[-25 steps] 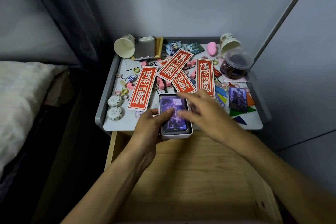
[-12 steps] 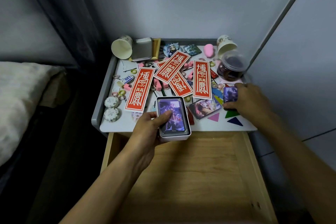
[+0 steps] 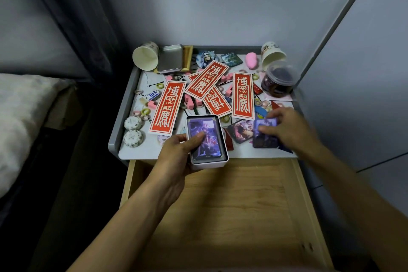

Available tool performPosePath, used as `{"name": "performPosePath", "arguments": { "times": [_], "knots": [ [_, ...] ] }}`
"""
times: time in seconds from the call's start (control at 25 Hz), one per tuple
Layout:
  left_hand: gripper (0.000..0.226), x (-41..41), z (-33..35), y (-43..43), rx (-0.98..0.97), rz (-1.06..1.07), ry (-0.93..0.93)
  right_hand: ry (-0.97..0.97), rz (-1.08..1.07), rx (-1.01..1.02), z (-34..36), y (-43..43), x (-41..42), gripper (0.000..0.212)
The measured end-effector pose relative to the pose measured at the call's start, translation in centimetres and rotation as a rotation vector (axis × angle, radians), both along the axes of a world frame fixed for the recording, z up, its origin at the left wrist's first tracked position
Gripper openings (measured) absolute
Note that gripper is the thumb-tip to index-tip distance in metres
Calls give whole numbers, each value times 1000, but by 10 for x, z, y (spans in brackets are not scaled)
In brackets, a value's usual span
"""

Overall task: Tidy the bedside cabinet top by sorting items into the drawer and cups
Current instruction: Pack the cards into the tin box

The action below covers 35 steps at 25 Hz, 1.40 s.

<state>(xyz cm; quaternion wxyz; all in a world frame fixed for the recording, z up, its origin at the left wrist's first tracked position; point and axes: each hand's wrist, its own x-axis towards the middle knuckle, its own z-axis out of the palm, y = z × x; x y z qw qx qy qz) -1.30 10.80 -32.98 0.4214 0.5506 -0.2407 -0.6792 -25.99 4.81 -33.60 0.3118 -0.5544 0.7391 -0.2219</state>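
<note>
Fingers of my left hand (image 3: 176, 154) curl round a white rectangular tin box (image 3: 209, 163) at the grey cabinet top's (image 3: 141, 150) front edge, thumb on the purple card inside (image 3: 208, 132). My right hand (image 3: 291, 130) pinches a second purple card (image 3: 263, 140) at front right. Behind lie four red paper strips (image 3: 167, 108) with gold characters and two tipped paper cups (image 3: 145, 56). The wooden drawer (image 3: 231, 205) stands open below.

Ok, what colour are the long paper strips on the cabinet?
The strips are red with pale characters and borders; best in the head view.
</note>
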Motion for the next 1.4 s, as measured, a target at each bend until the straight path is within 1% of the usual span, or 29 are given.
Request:
{"name": "performPosePath", "arguments": {
  "times": [0.04,0.12,0.2,0.28,0.48,0.52,0.72,0.8,1.04,1.12,1.24,1.32,1.4],
  "knots": [
    [37,-1,0,1,1,-3,1,54,30,36,-5,2,6,49],
    [39,-1,0,1,4,-6,1,150,42,32,-11,3,16,63],
    [38,-1,0,1,3,-1,3,174,7,25,-14,0,18,73],
    [36,0,0,0,1,4,7,168,-14,33,-15,-1,21,75],
    [37,1,0,0,-5,0,4,161,-15,13,-5,0,23,68],
    [37,1,0,0,-6,3,2,132,-25,20,-2,0,21,67],
    [36,1,1,0,2,4,1,-196,-130,52,10,-1,11,47],
    [37,0,0,0,3,1,0,-256,-169,63,15,-1,6,47],
    [39,-1,0,0,-4,-8,-2,-239,-133,119,21,0,-3,43],
    [40,-2,0,1,-1,-17,-3,-227,-111,112,23,2,-2,45],
    [42,-3,0,1,2,-18,-12,-148,-33,102,26,6,-2,51],
    [42,-3,0,1,2,-17,-13,-196,10,91,31,10,0,52],
    [41,-5,0,2,-2,-20,-19,-324,51,82,38,14,5,51]
  ]
}}
